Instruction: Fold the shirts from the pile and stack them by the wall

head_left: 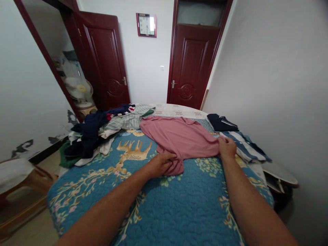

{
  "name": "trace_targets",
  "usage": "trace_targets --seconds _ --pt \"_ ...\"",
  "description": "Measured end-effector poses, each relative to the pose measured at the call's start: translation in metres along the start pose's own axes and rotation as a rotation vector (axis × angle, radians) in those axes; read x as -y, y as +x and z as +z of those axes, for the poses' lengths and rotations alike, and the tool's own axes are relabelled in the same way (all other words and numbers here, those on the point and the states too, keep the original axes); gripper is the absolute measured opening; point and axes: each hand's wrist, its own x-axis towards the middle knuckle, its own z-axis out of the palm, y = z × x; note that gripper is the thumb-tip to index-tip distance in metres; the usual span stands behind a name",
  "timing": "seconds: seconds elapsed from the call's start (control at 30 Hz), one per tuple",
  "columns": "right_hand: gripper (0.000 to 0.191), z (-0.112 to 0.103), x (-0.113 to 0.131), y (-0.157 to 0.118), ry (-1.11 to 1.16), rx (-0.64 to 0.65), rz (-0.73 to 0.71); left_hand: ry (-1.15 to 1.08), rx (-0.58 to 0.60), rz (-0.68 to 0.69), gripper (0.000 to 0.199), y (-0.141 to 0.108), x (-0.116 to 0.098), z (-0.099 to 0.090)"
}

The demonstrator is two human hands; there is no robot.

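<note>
A pink shirt [179, 135] lies spread on a blue patterned quilt [179, 205], its near left part bunched. My left hand [162, 164] grips the bunched cloth near the shirt's lower left, fingers closed. At the right end of the shirt, my right hand [227, 147] pinches the edge of the cloth. The fabric between the two hands lies fairly flat.
A heap of dark, striped and green clothes [94, 131] lies on the left. Folded dark clothing [221, 122] and a blue-and-white striped garment [243, 147] are on the right. A stool [23, 177] stands at the left, a fan [79, 88] beyond the doorway.
</note>
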Motion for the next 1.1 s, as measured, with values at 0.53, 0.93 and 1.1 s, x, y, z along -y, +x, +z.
trace_targets --seconds 0.53,0.93,1.1 --pt "0.038 0.006 0.013 -0.02 -0.234 0.282 -0.169 0.45 -0.368 -0.354 0.027 0.005 0.021 -0.006" --pt "0.041 0.001 0.004 -0.005 -0.07 -0.047 0.083 0.047 -0.247 -0.363 0.022 -0.012 0.031 -0.078" --pt "0.041 -0.007 -0.002 0.003 0.104 -0.1 0.117 -0.46 -0.548 -0.552 0.036 -0.079 0.067 -0.163"
